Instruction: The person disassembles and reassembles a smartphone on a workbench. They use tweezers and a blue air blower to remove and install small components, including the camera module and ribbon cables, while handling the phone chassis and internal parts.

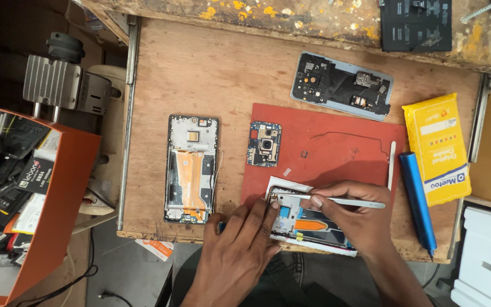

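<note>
**Two hands on an opened phone at the near edge of the red mat**

The landmark is the red mat (336, 153) lying on the wooden counter (200, 74). An opened phone frame (308, 224), white-edged with an orange strip and blue tabs inside, lies across the mat's near edge, partly overhanging the counter's front.

The left hand (240, 244) rests flat on the frame's left end, fingers spread and pressing down, holding nothing inside them. The right hand (353, 219) lies over the frame's right part, its fingers pinched together on a slim white pry tool (350, 201). The tool lies almost level, and its tip meets the frame's upper left corner just beside the left forefinger.

On the mat's far left corner sits a small circuit board (265, 144) with a camera module. A thin dark wire (359, 139) trails across the mat's middle, and a white stick (392, 165) lies along the mat's right edge.

Left of the mat, well apart from it, a second opened phone (192, 168) lies lengthwise with an orange flex cable showing. Beyond the mat's far right corner lies a grey back housing (342, 85). Right of the mat lie a blue cylindrical tool (417, 202) and a yellow packet (437, 146). An orange bin (69, 187) of boxed parts stands off the counter, far left of the mat.
</note>
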